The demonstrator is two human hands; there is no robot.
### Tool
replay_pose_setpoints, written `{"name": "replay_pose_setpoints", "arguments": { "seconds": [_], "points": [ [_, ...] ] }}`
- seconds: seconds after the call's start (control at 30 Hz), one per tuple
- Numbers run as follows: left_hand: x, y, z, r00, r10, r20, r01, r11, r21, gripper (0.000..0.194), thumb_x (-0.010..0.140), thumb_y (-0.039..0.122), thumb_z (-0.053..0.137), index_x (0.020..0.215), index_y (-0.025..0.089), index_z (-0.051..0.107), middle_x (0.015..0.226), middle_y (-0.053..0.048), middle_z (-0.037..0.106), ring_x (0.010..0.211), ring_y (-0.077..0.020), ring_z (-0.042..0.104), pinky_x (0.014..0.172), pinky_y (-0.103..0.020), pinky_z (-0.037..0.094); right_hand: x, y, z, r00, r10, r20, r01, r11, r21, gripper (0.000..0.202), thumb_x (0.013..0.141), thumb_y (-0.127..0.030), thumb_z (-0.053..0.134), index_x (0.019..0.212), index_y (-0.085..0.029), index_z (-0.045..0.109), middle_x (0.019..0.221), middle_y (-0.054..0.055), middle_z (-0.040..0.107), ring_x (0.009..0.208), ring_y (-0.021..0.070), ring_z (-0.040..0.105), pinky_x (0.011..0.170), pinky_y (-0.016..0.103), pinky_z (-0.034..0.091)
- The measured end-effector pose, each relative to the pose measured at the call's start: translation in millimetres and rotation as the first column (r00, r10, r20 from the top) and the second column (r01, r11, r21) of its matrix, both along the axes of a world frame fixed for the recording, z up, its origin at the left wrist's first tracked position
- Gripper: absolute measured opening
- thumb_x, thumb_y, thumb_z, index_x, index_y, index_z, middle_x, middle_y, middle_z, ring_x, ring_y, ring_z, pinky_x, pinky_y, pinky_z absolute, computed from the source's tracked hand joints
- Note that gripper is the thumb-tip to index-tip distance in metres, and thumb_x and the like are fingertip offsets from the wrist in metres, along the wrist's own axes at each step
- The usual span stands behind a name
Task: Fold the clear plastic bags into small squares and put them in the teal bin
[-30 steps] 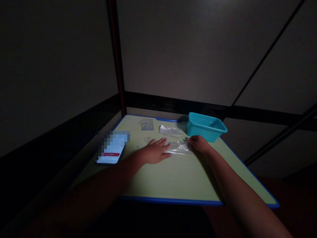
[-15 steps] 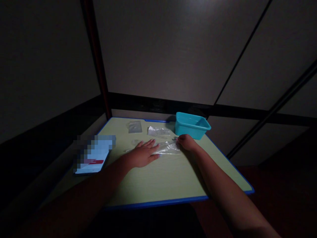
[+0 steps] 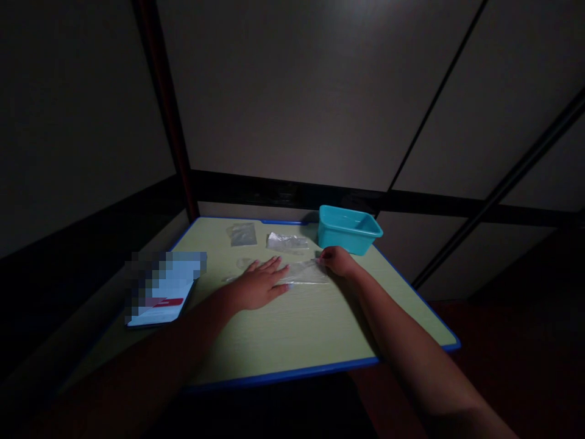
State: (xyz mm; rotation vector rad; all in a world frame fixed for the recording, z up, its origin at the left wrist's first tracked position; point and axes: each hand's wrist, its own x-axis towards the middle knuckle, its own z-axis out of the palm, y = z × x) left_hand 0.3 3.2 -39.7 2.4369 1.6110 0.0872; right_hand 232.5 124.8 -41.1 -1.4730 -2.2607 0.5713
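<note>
A clear plastic bag [image 3: 304,272] lies stretched out across the table, part of it under my left hand. My left hand [image 3: 262,283] rests flat on it with the fingers spread. At the bag's right end, my right hand [image 3: 337,261] pinches its far corner between thumb and fingers. Beyond the hands lie two more clear plastic pieces: a crinkled one [image 3: 287,242] in the middle and a flat, squarish one [image 3: 244,234] to its left.
A turquoise plastic basket [image 3: 350,230] stands at the table's back right. On the left lies a tablet [image 3: 167,292] with a lit screen, partly blurred out. The pale table [image 3: 292,347] has a blue edge, and wall panels rise behind it.
The bag's right part looks smoother and flatter than before, while my right hand keeps its pinch. My left hand stays spread on it. The whole view has shifted slightly.
</note>
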Motion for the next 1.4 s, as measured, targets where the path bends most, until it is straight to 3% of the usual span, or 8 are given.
{"name": "replay_pose_setpoints", "arguments": {
  "seconds": [0.33,0.57,0.7,0.8,0.9,1.07,1.27,1.4],
  "points": [
    [0,-1,-0.5,1.0,-0.007,-0.012,0.007,1.0,0.016,0.058,0.09,0.055,0.02,0.14,0.026,0.022,0.148,-0.008,0.012,0.136,-0.0197,0.007,0.106,-0.048,0.01,3,0,1.6,0.982,-0.132,0.134,0.119,0.988,0.098,0.012,0.072,-0.024,0.061,0.065,-0.015,0.062,0.066,0.005,0.063,0.059,0.0139,0.051,0.051,0.023,0.03],
    [2,-1,0.8,1.0,-0.001,-0.006,0.001,1.0,0.014,0.059,0.09,0.056,0.021,0.14,0.026,0.023,0.148,-0.007,0.013,0.136,-0.0204,0.008,0.106,-0.049,0.01,-2,-1,4.1,0.943,-0.036,-0.329,0.129,0.956,0.263,0.024,0.079,-0.04,0.052,0.072,-0.017,0.054,0.066,0.002,0.056,0.061,0.0137,0.048,0.057,0.025,0.036],
    [1,0,-0.8,1.0,-0.01,0.005,0.01,1.0,0.026,0.06,0.089,0.058,0.02,0.14,0.026,0.023,0.148,-0.008,0.012,0.136,-0.0206,0.007,0.106,-0.049,0.01,-11,-16,12.5,0.72,0.146,-0.679,-0.147,0.987,0.057,0.032,0.074,-0.05,0.056,0.073,-0.018,0.054,0.073,0.002,0.058,0.07,0.0147,0.053,0.068,0.029,0.043],
    [1,1,-1.9,1.0,-0.012,0.005,0.012,1.0,0.025,0.061,0.089,0.058,0.018,0.14,0.025,0.023,0.148,-0.008,0.011,0.136,-0.0204,0.007,0.106,-0.049,0.01,-16,-27,15.5,0.521,0.104,-0.847,-0.447,0.879,-0.167,0.034,0.075,-0.052,0.057,0.077,-0.019,0.056,0.084,0.003,0.061,0.081,0.0162,0.058,0.077,0.033,0.046],
    [0,0,-1.3,1.0,-0.006,0.007,0.006,1.0,0.011,0.062,0.089,0.059,0.018,0.14,0.025,0.023,0.148,-0.009,0.012,0.136,-0.0202,0.007,0.106,-0.048,0.009,-19,-31,13.0,0.517,0.012,-0.856,-0.558,0.763,-0.326,0.035,0.08,-0.053,0.05,0.089,-0.02,0.058,0.091,0.005,0.062,0.088,0.0167,0.059,0.08,0.034,0.046],
    [1,-1,1.2,1.0,-0.003,0.005,0.003,1.0,0.005,0.061,0.089,0.058,0.02,0.14,0.025,0.022,0.148,-0.008,0.011,0.136,-0.0203,0.006,0.106,-0.048,0.009,-21,-24,9.0,0.606,-0.185,-0.774,-0.395,0.774,-0.495,0.031,0.088,-0.047,0.038,0.091,-0.02,0.054,0.083,0.003,0.061,0.081,0.0137,0.061,0.079,0.03,0.047],
    [1,-1,1.9,1.0,-0.009,-0.007,0.009,1.0,0.014,0.06,0.089,0.056,0.022,0.14,0.024,0.021,0.148,-0.009,0.011,0.136,-0.0206,0.007,0.106,-0.047,0.009,-15,-12,12.6,0.551,-0.434,-0.713,-0.166,0.78,-0.603,0.024,0.089,-0.041,0.038,0.088,-0.019,0.049,0.073,0.001,0.056,0.072,0.0134,0.061,0.072,0.028,0.049],
    [1,-1,2.0,1.0,-0.003,-0.012,0.003,1.0,0.008,0.06,0.09,0.055,0.022,0.141,0.024,0.021,0.148,-0.009,0.011,0.136,-0.021,0.007,0.106,-0.048,0.009,-12,-7,10.9,0.534,-0.452,-0.715,-0.091,0.81,-0.58,0.023,0.088,-0.039,0.041,0.086,-0.018,0.049,0.07,0.002,0.055,0.063,0.0132,0.059,0.064,0.028,0.051]
  ]
}}
